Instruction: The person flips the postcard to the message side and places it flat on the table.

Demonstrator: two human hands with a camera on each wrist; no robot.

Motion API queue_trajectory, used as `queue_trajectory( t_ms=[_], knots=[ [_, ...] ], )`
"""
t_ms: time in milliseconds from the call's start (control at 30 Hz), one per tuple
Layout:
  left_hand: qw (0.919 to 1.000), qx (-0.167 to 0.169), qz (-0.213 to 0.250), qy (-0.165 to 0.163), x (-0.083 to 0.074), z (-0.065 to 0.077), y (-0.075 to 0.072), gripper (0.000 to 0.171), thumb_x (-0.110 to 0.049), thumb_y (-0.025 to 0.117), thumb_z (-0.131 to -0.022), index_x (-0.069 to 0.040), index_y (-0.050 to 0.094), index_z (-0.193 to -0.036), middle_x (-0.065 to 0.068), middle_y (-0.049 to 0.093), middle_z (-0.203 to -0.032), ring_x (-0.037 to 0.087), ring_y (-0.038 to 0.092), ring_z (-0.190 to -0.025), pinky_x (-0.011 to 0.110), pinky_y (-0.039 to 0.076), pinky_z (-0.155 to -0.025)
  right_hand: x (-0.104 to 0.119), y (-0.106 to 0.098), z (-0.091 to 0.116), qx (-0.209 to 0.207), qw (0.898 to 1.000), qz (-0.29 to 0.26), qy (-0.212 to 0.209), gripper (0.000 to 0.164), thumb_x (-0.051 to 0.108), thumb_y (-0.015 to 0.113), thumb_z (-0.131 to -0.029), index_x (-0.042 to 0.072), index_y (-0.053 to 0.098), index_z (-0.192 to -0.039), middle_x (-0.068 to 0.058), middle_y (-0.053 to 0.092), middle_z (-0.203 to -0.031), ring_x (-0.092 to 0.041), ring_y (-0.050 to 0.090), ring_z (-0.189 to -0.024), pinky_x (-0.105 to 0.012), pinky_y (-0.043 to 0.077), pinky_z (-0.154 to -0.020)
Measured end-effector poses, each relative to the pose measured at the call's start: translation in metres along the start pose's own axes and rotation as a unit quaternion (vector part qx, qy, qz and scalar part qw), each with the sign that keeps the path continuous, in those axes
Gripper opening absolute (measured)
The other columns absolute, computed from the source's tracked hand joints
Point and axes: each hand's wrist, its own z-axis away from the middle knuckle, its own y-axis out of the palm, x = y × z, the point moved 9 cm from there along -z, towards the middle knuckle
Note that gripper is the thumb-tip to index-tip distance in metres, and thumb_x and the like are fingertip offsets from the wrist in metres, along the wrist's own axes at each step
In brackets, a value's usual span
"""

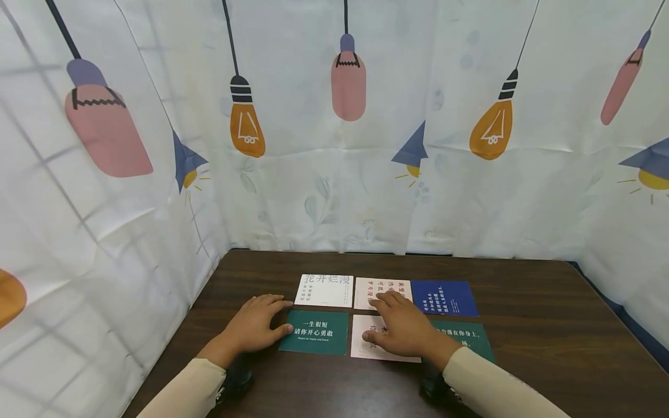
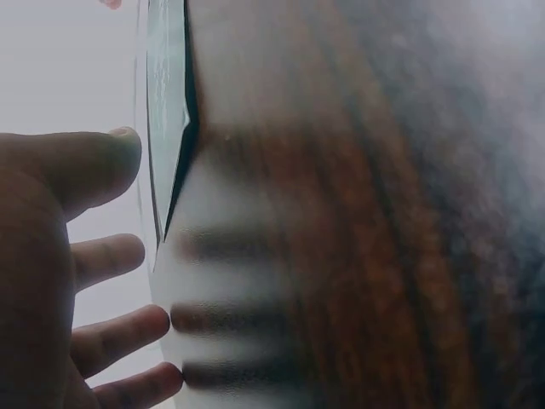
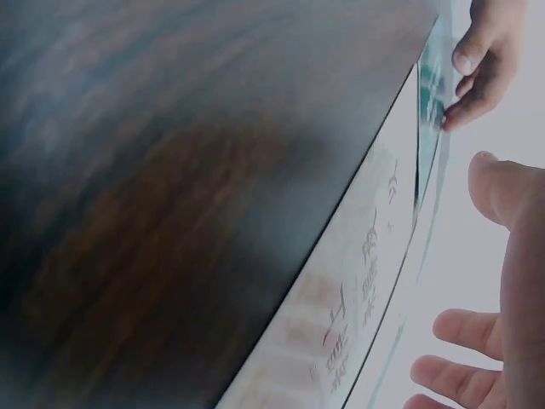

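Printed cards lie in two rows on a brown table. The upper row has a white card (image 1: 324, 295), a pale pink card (image 1: 364, 294) and a blue card (image 1: 449, 299). Below are a green card (image 1: 319, 337), a pale card (image 1: 387, 352) with dark lettering and another green card (image 1: 474, 337). My left hand (image 1: 251, 328) rests at the left green card's edge, fingers spread, thumb beside that edge. Spread over the lower pale card, my right hand (image 1: 405, 330) partly hides it and the right green card. In the right wrist view its fingers appear raised above the cards.
Brown wood-grain table (image 1: 554, 348) extends around the cards. A white curtain (image 1: 313, 191) printed with lamps and bulbs hangs behind the table and along its sides. Dark bands with cameras sit at both wrists, below the hands.
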Motion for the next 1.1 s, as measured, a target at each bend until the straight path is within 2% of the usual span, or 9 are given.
queue_trajectory(
  t_ms=[467, 1100],
  knots=[
    [1.0000, -0.002, -0.005, 0.000, -0.001, -0.002, 0.000, 0.055, -0.045, 0.073, -0.092, -0.019, 0.065, -0.139, 0.017, 0.052, -0.148, 0.041, 0.047, -0.136, 0.066, 0.029, -0.110, 0.013, 0.008, -0.006, -0.001, 1.000, -0.001, -0.014, 0.073, 0.064, 0.066, -0.090, 0.011, 0.060, -0.139, -0.010, 0.053, -0.147, -0.030, 0.046, -0.136, -0.051, 0.037, -0.111],
    [1.0000, 0.002, 0.003, -0.002, -0.001, 0.000, 0.002, 0.053, -0.042, 0.074, -0.092, -0.020, 0.065, -0.139, 0.020, 0.047, -0.150, 0.045, 0.044, -0.137, 0.066, 0.030, -0.110, 0.029, 0.017, -0.019, 0.012, 0.999, -0.012, -0.028, 0.068, 0.062, 0.066, -0.091, 0.012, 0.062, -0.137, -0.012, 0.051, -0.147, -0.031, 0.043, -0.138, -0.050, 0.035, -0.112]
  ],
)
